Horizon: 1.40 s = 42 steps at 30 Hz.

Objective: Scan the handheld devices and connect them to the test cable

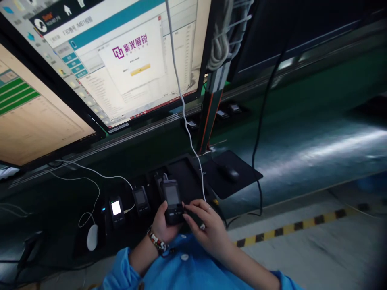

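Left hand [165, 225] wraps dark handset [172, 200], held upright near lit handset [116, 208]. Right hand [208, 230] fingertips meet its lower edge, where white cable [183, 104] ends; pinch unclear. Judged step: cable connection. Calls for steady grip, port alignment.

- the phone [173, 201] sits in the left hand [163, 225]; the right hand [208, 229] touches its lower right end.
- a second phone [141, 199] stands just left of it, and a third phone [116, 209] further left.
- a mouse [92, 237] lies left of the third phone, nearer the person.
- a far mouse [229, 173] lies on a mat [242, 183], behind and right of the hands.
- a cable [184, 108] hangs before the monitor [121, 60] down to the right hand.
- a left monitor [36, 117] stands beside it.
- the belt [317, 145] runs right of the mat.
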Available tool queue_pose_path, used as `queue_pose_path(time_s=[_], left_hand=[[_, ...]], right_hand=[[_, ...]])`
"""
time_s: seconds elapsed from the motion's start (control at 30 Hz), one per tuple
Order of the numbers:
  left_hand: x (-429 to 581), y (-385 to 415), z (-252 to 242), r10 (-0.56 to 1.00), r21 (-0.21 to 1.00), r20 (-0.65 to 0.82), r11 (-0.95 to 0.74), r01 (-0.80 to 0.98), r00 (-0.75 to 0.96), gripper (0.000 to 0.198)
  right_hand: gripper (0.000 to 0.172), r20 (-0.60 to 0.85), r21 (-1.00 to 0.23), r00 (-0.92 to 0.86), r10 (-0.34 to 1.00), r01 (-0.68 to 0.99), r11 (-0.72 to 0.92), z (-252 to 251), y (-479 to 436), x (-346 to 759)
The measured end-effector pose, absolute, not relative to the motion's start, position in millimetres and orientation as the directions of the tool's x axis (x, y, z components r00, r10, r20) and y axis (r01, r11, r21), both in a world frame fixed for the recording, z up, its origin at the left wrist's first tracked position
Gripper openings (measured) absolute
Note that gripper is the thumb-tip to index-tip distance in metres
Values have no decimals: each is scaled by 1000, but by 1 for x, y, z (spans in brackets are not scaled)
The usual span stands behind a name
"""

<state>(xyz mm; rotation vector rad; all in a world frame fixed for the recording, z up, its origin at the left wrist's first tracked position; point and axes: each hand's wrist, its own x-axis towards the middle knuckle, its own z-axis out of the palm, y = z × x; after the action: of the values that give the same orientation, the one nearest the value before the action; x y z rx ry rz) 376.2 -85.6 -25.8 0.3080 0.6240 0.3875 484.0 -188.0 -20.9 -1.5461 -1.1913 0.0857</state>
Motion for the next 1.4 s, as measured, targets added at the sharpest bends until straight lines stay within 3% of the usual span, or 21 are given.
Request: queue_pose_path(time_s=[0.23,0.4,0.63,0.77,0.83,1.07,1.27,1.4], left_hand=[[378,-84,-27,580,609,-533,768,-196,616,48],[381,-84,-29,597,634,-540,752,-179,593,47],[384,-80,-33,637,680,-551,717,-154,539,49],[385,-81,-31,630,693,-536,708,-133,562,52],[385,-83,-31,624,704,-516,699,-125,587,55],[381,-85,-41,655,772,-479,631,-74,583,59],[384,-82,-41,668,776,-440,619,-121,600,55],[387,-78,-37,725,828,-365,540,-152,584,51]], right_hand=[[21,392,-859,468,792,495,132,-22,-190,488],[24,336,-884,369,867,442,155,-16,-187,489],[30,187,-863,267,945,504,28,-10,-185,494],[14,100,-870,216,971,492,-20,-5,-182,503],[7,65,-891,192,979,452,-29,-4,-181,508],[12,-106,-971,242,965,183,-153,-13,-180,512],[18,-334,-942,225,915,-57,-330,-23,-182,510],[5,-231,-972,278,932,-28,-233,-21,-187,507]])
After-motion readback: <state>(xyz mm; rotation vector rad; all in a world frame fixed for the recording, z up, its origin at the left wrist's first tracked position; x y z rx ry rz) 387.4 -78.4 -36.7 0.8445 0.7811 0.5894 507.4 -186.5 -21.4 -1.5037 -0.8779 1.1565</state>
